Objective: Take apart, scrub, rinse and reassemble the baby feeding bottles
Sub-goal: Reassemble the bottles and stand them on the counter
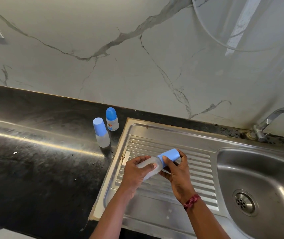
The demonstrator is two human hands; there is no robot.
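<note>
we have the clear bottle (pixel 148 165) tipped sideways above the ribbed drainboard (pixel 163 142), left hand (pixel 137 171) wrapped round its body, right hand (pixel 175 173) clamped on its blue cap (pixel 169 156). cap not yet off, so we judge we are just starting. the tall bottle (pixel 101 133) and the short bottle (pixel 112 119) stand capped on the black counter (pixel 34 152), near the drainboard's edge. scrubbing and rinsing lie ahead. the basin (pixel 258 169) is open on the right, and the tap (pixel 272 116) is well back.
</note>
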